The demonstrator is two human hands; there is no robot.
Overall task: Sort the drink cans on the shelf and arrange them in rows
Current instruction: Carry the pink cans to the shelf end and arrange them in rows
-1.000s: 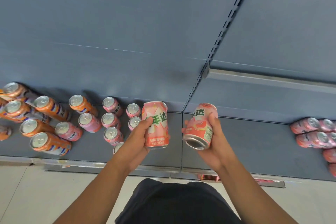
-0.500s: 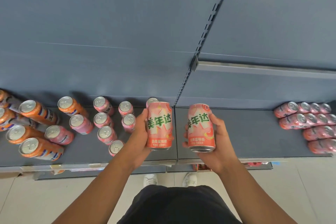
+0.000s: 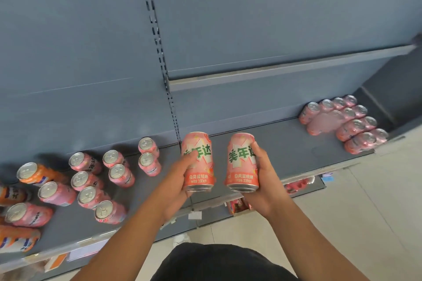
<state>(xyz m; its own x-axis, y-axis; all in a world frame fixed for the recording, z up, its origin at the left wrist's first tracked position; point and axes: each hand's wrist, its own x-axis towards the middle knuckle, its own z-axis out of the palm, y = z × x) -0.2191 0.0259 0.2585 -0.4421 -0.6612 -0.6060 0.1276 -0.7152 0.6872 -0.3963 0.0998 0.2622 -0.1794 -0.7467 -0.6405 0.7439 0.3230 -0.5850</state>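
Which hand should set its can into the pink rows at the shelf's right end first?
Right. The right hand grips a pink can on the side nearer the pink rows, with bare shelf between. The left hand, gripping the second can, would have to cross past it.

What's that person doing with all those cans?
A person is sorting drink cans. The left hand grips a pink can and the right hand grips a second pink can, both upright above the shelf. Mixed pink and orange cans stand on the left; rows of pink cans sit far right.
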